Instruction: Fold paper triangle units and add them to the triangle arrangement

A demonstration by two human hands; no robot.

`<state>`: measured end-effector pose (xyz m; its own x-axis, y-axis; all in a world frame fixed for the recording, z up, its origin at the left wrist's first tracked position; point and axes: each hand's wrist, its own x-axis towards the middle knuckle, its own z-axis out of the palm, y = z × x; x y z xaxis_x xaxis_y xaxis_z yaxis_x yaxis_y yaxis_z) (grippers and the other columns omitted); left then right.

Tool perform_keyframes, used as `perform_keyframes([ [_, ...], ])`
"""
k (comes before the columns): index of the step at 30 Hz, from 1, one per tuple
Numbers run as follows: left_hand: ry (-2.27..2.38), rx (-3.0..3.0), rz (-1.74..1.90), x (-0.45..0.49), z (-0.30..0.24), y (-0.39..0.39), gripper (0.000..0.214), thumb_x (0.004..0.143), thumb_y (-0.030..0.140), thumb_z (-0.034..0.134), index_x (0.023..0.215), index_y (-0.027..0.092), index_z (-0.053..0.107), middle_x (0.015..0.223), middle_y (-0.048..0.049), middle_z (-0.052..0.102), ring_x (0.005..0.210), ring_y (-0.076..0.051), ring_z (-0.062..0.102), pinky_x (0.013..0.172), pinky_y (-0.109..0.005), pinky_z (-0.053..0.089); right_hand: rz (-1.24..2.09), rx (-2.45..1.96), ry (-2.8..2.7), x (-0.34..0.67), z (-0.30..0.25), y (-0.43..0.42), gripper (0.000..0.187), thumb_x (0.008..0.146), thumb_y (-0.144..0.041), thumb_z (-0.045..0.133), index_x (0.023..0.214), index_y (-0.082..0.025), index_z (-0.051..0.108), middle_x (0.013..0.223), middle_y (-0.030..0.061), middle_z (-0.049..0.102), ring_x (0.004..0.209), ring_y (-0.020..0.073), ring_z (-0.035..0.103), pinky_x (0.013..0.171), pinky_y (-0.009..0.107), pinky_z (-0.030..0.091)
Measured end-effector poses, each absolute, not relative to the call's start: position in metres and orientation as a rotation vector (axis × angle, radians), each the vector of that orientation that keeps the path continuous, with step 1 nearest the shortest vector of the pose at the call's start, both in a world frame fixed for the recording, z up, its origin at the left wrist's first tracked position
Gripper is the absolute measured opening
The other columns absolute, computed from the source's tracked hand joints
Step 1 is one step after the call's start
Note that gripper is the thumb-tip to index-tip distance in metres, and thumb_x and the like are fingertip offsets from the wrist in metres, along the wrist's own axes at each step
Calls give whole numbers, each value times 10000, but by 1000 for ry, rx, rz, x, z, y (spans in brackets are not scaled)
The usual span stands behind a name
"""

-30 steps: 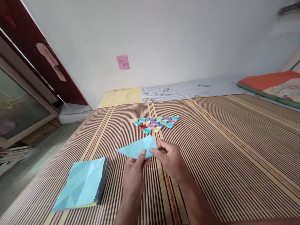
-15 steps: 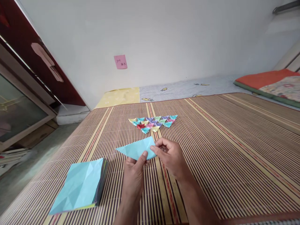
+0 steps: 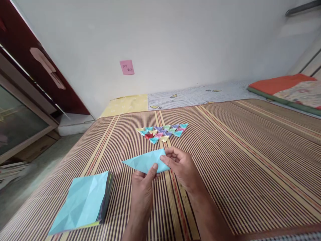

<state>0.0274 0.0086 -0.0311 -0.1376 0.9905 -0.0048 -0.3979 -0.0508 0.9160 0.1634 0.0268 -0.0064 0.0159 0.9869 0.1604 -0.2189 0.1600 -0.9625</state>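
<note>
A light blue paper point(image 3: 144, 161), folded to a long triangle, is held just above the striped bamboo mat point(image 3: 225, 160). My left hand point(image 3: 142, 190) pinches its near edge with thumb and fingers. Its right end is gripped by my right hand point(image 3: 182, 167), fingers curled round it. Beyond the hands lies a flat triangle of several small folded paper pieces point(image 3: 162, 132) in many colours.
A stack of square paper sheets point(image 3: 81, 202), light blue on top, lies at the near left of the mat. A dark red cabinet point(image 3: 30, 67) stands at the left. A pink note point(image 3: 126, 67) sticks on the white wall. Folded bedding point(image 3: 288, 87) lies far right.
Both hands keep their grip on the blue paper; it has flattened slightly and shifted a little. The view has drifted a bit to the right.
</note>
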Motion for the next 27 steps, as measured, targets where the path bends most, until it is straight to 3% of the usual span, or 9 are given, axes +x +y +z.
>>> perform_keyframes([
  [3, 1003, 877, 1485, 28, -32, 9, 235, 742, 327, 882, 759, 165, 712, 714, -2, 674, 733, -155, 607, 655, -253, 482, 1131, -929, -1174, 164, -7, 26, 188, 828, -322, 755, 756, -179, 658, 653, -22, 607, 597, 123, 569, 535, 217, 450],
  [7, 1009, 850, 1521, 34, -33, 7, 258, 717, 330, 898, 818, 167, 725, 764, -8, 703, 701, -140, 584, 682, -263, 482, 1050, -968, -1178, 160, -5, 24, 228, 866, -345, 708, 737, -183, 612, 620, -42, 531, 544, 105, 488, 493, 211, 385],
  [12, 961, 834, 1465, 42, -34, 3, 259, 758, 366, 866, 730, 168, 702, 599, 33, 592, 605, -107, 500, 649, -234, 438, 926, -981, -1104, 158, -1, 22, 229, 900, -373, 662, 777, -189, 604, 624, -38, 550, 535, 114, 498, 489, 216, 401],
  [20, 897, 797, 1471, 44, -30, 2, 266, 732, 388, 885, 814, 177, 746, 668, 14, 637, 643, -118, 523, 651, -236, 441, 905, -946, -1151, 166, -1, 23, 217, 917, -352, 651, 777, -193, 601, 625, -41, 557, 529, 108, 500, 486, 210, 397],
  [27, 918, 780, 1500, 43, -32, 2, 252, 737, 358, 886, 717, 175, 714, 610, 20, 615, 604, -112, 506, 625, -233, 435, 846, -989, -1205, 160, -2, 20, 242, 929, -343, 648, 751, -197, 571, 609, -52, 521, 523, 106, 474, 491, 220, 382],
])
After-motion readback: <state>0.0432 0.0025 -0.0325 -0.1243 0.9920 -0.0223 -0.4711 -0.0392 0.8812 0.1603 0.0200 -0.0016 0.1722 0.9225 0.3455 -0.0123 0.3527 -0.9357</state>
